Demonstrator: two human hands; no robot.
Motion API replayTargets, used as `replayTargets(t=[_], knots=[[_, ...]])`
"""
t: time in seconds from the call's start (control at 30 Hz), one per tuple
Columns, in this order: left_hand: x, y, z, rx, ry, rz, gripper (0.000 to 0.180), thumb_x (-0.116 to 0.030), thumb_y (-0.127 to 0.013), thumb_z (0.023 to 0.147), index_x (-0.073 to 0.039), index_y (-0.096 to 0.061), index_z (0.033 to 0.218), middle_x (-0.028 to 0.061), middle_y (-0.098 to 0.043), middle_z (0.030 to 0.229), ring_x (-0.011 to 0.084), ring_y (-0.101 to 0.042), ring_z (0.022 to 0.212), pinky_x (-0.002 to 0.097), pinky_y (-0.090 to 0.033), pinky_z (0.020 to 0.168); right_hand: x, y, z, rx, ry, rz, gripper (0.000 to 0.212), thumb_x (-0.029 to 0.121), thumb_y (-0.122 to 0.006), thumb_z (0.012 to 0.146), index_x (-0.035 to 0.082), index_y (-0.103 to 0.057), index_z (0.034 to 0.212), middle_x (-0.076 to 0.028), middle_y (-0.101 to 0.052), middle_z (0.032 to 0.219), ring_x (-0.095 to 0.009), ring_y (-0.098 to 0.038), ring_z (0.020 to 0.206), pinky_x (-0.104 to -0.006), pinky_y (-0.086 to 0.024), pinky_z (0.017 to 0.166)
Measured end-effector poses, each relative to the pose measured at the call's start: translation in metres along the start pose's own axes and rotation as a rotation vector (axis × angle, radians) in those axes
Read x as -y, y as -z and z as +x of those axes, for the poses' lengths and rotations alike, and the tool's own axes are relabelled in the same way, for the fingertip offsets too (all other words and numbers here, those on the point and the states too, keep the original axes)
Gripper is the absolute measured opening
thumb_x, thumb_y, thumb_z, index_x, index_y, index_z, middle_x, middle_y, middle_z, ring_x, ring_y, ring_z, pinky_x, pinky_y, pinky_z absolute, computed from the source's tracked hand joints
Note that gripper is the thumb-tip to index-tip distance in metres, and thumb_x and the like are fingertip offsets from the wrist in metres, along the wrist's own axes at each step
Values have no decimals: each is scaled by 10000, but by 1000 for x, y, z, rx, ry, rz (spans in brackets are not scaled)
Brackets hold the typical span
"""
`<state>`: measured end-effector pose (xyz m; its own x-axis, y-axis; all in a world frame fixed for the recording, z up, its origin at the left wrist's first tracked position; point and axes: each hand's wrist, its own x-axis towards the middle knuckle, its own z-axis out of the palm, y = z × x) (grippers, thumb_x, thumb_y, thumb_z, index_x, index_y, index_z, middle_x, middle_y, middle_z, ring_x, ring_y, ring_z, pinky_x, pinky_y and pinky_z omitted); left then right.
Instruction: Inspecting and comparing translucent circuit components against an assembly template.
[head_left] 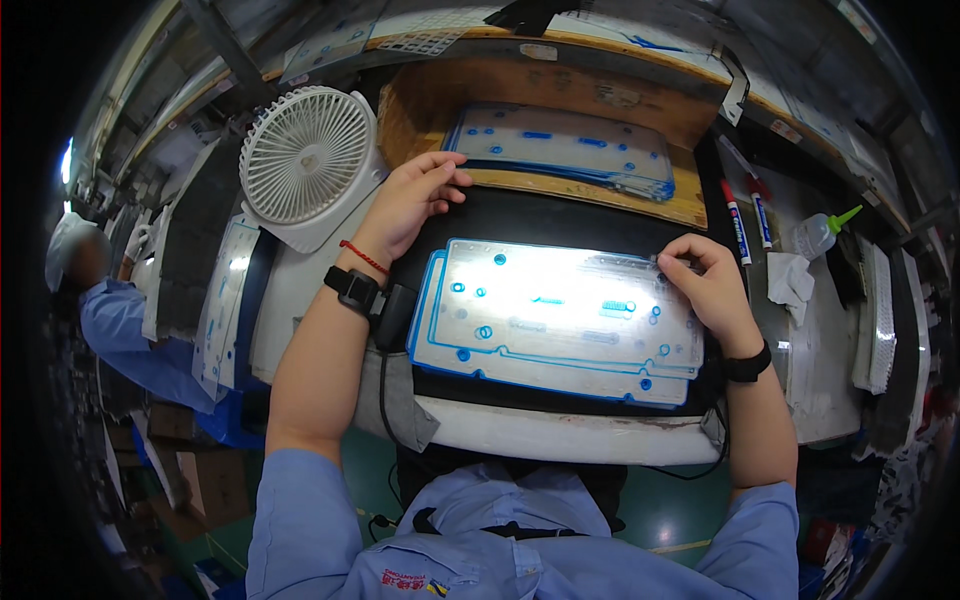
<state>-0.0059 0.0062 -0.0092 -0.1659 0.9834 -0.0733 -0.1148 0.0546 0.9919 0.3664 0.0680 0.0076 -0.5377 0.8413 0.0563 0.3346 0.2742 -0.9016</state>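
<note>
Clear flat panels with blue edges and blue-ringed holes (560, 345) lie overlapped on the black mat before me, with a bright glare on the top one. My right hand (708, 285) pinches the top panel at its far right corner. Above the mat, my left hand (415, 200) is raised with its fingers loosely curved and apart, and I see nothing in it. It is nearest to the front left of a wooden tray (690, 200), where a stack of similar blue-edged panels (560, 145) rests.
A white fan (308, 160) stands at the left. On the right lie red and blue markers (738, 225), a squeeze bottle with a green tip (818, 232) and a crumpled white tissue (790, 280). A co-worker in blue (130, 320) is at the far left.
</note>
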Motion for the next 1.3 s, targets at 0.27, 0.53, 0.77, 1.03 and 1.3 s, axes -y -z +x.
replayTargets(t=[0.27, 0.53, 0.77, 1.03, 1.3], knots=[[-1, 1, -2, 209, 40, -70, 281, -231, -469, 974, -32, -553, 1152, 41, -642, 921, 88, -592, 755, 222, -488, 703, -3, 1, 0, -127, 29, 143, 102, 114, -644, 859, 15, -633, 878, 16, -591, 791, -54, -509, 717, -203, -405, 657], [-5, -9, -8, 223, 24, 141, 217, -183, -507, 954, -32, -584, 1089, 11, -652, 882, 40, -540, 664, 170, -435, 608, -15, 2, 4, -278, 69, 229, 134, 136, -576, 919, 13, -613, 955, 32, -572, 790, -33, -478, 713, -189, -376, 645], [4, 1, 0, 92, -65, -8, 172, -181, -521, 948, -56, -594, 1041, -8, -646, 871, 27, -505, 654, 172, -387, 565, -13, 1, 8, -312, 42, 456, 176, 176, -509, 961, 25, -599, 974, 40, -568, 764, -26, -463, 669, -185, -356, 617], [4, 0, 0, 7, -19, -14, 186, -216, -504, 956, -88, -589, 1061, -30, -649, 880, 25, -523, 685, 182, -364, 588, -15, 2, 6, -267, 43, 390, 188, 196, -512, 961, 30, -600, 961, 35, -572, 752, -32, -470, 675, -182, -361, 633], [9, 3, 4, -5, -114, -61, 136, -127, -557, 927, -78, -595, 1048, 23, -622, 1026, 86, -579, 878, 228, -462, 783, -15, 6, 3, -319, 82, 431, 199, 197, -506, 964, 18, -592, 970, 12, -602, 788, -37, -488, 595, -174, -367, 532]])
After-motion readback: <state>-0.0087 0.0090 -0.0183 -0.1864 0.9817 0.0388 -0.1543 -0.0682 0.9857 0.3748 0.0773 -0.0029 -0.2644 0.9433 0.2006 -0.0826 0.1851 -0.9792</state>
